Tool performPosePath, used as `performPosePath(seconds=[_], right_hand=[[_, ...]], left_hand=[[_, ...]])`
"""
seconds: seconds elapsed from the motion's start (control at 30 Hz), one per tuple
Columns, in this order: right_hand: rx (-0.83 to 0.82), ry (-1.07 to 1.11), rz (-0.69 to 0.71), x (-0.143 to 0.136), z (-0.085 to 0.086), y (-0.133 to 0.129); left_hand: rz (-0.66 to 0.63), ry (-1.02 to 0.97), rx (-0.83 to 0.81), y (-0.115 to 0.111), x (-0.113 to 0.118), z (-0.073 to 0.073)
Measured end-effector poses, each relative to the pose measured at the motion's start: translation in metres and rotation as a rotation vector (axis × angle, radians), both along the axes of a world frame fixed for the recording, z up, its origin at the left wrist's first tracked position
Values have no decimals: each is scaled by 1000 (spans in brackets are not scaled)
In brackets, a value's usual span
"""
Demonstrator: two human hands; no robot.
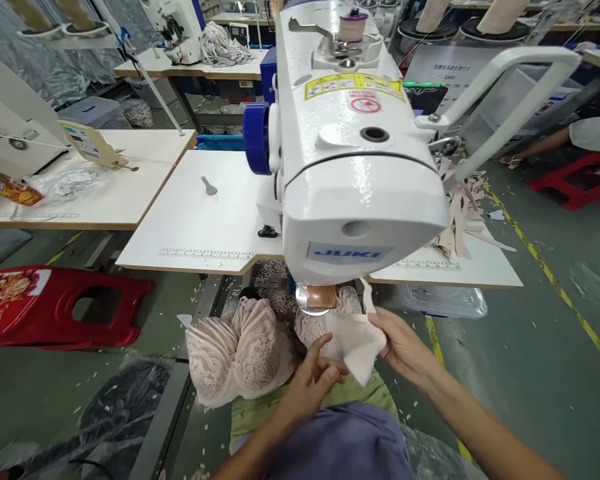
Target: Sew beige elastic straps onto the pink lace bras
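A beige lace bra (353, 337) hangs just below the head of a white sewing machine (365, 193), its upper part hidden behind the presser area. My right hand (400, 343) pinches the right edge of the bra, close to a narrow strap (368, 298) that sticks up. Below the cup, my left hand (315, 380) has its fingers apart, the fingertips at the fabric's lower left edge; whether they touch it I cannot tell. To the left lies a pile of pleated beige lace bras (240, 353), partly over my lap.
The white machine table (215, 227) carries a small grey tool (209, 186) at left and fabric strips (463, 220) at right. A red stool (65, 307) stands on the left floor. A clear plastic box (445, 301) sits under the table's right side. Thread cones (503, 17) stand behind.
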State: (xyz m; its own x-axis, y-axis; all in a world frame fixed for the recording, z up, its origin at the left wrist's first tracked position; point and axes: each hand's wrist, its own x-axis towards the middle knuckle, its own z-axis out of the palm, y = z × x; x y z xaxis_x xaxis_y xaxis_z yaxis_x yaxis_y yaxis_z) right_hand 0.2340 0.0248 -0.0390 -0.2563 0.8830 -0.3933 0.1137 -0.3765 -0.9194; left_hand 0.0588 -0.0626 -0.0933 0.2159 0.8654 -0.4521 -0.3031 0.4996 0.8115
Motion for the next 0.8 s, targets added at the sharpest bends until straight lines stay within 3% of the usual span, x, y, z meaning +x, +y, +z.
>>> performPosePath(seconds=[0.1,0.2,0.27,0.33,0.4,0.47,0.53,0.63,0.73,0.8], right_hand=[[-252,251,-37,-19,3,-22],[-219,320,45,-29,18,-34],[-11,258,108,-31,32,-29],[266,87,122,-34,42,-15],[511,-121,79,-41,45,3],[645,-243,4,-50,37,21],[630,-219,-66,-58,22,33],[413,19,-112,-65,4,40],[230,174,-87,-65,2,44],[252,123,-77,-62,7,50]], left_hand=[[17,-323,-66,-8,21,8],[137,-361,194,-16,21,26],[190,-217,525,-18,10,33],[187,63,778,-16,-4,36],[143,403,865,-7,-19,37],[84,697,857,6,-31,39],[36,914,832,19,-39,43],[-55,1076,847,32,-43,49],[-130,1107,833,36,-44,55],[-139,1106,795,36,-44,58]])
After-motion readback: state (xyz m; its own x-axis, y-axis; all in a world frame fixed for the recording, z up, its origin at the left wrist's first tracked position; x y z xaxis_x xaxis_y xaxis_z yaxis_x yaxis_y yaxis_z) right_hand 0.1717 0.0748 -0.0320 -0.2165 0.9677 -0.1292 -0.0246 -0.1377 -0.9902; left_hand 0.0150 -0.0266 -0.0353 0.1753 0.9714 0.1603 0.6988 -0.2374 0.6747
